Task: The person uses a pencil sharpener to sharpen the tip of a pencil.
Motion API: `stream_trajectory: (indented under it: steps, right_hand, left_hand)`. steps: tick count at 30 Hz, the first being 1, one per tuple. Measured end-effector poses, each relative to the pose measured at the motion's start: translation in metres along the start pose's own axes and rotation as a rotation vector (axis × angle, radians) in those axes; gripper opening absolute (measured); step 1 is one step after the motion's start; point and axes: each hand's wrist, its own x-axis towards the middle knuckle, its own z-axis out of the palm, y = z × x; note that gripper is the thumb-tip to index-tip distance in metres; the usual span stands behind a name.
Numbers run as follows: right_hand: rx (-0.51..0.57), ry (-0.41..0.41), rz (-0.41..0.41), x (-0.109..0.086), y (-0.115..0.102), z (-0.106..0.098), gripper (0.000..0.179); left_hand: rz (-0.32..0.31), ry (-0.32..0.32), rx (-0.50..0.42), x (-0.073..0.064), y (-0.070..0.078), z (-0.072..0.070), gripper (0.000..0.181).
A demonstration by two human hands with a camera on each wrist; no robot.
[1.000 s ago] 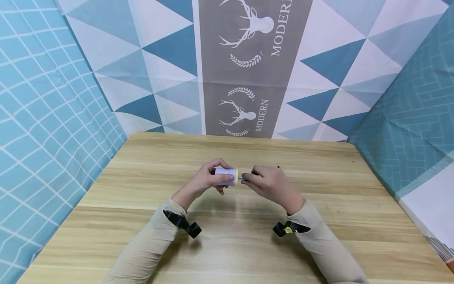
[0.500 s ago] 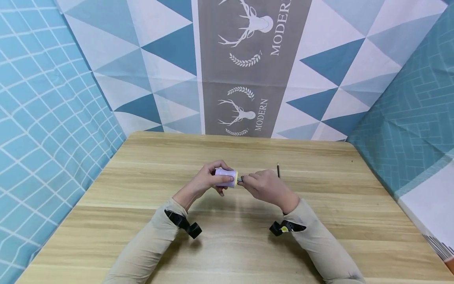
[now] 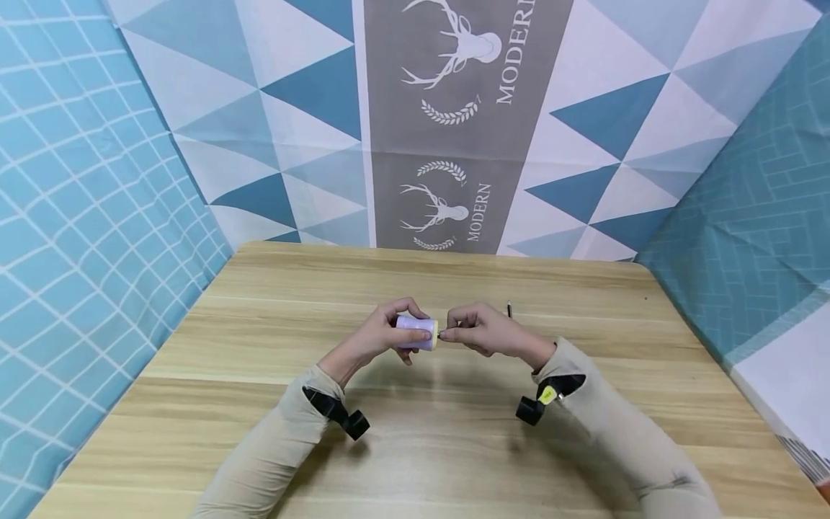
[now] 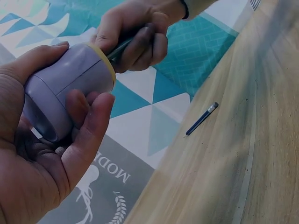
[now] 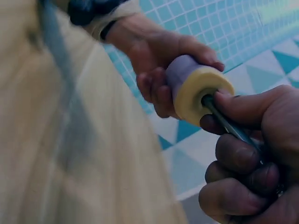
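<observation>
In the head view my left hand [image 3: 379, 335] holds a pale purple pencil sharpener [image 3: 421, 345], a short cylinder lying on its side in the air. Its yellow end ring [image 5: 187, 100] faces my right hand [image 3: 488, 331]. Thumb and fingers of the right hand pinch a thin dark green pencil [image 5: 232, 127], and one end of it sits in the hole of that ring. Much of the pencil is covered by the right fingers. How deep the tip goes cannot be seen.
A second, dark pencil [image 4: 202, 119] lies on the wooden table [image 3: 259, 404] beyond the right hand. Patterned cloth walls [image 3: 311, 144] stand behind and at both sides. A white object [image 3: 787, 382] is at the right edge.
My right hand and wrist have turned about the pencil, first one way and then back, with the forearm now farther right. The left hand keeps the sharpener nearly still.
</observation>
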Motion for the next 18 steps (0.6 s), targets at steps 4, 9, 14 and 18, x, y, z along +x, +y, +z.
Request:
stream_trajectory:
  steps: [4,9,14,18]
  right_hand:
    - [0.263,-0.093,0.186,-0.001,0.002,-0.005,0.025]
    - [0.483,-0.17,0.362,-0.002,0.005,-0.009,0.025]
    - [0.222,-0.131,0.263,-0.004,-0.004,-0.008,0.022]
    - [-0.3,0.038,0.001,-0.013,-0.013,-0.006,0.02]
  left_hand:
    - [0.031,-0.011,0.037,-0.001,0.003,0.003,0.023]
    - [0.048,-0.023,0.052,0.0,0.005,0.006,0.024]
    - [0.026,-0.003,0.04,-0.002,0.005,0.003,0.022]
    - [0.019,0.016,0.022,-0.003,0.006,-0.001,0.025]
